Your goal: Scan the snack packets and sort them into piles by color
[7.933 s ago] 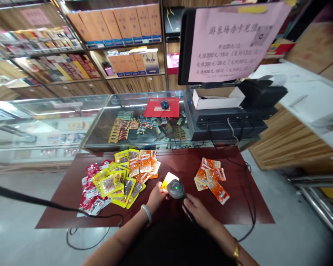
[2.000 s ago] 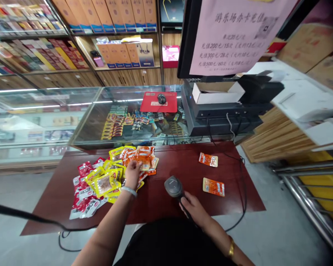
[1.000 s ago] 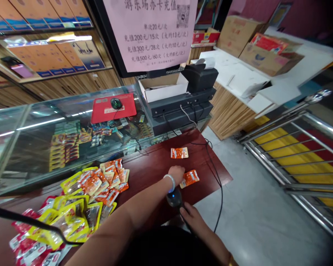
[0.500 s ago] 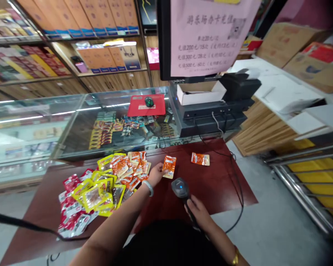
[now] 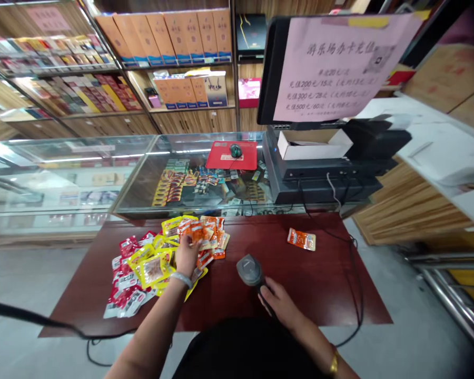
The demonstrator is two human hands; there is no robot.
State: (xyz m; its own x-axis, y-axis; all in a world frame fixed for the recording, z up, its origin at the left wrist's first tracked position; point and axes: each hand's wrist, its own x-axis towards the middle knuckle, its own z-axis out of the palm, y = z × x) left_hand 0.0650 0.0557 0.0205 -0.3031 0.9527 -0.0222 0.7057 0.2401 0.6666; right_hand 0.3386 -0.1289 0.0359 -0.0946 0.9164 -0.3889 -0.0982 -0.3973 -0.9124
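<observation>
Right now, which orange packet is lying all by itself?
The orange packet on the table's right side, beyond the scanner. The other orange ones sit in the pile under the left hand.

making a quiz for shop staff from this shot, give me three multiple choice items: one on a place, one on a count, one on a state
1. Where does the left hand rest?
A on the snack packet pile
B on the mouse
C on the white box

2. How many orange packets lie alone at the table's right side?
A three
B one
C five

3. What is the right hand doing?
A lying open and flat
B gripping the barcode scanner
C pulling the cable

Answers: 1 A, its fingers sit on the heap; 2 B, a single orange packet lies there; 3 B, it wraps the scanner's handle.
</observation>
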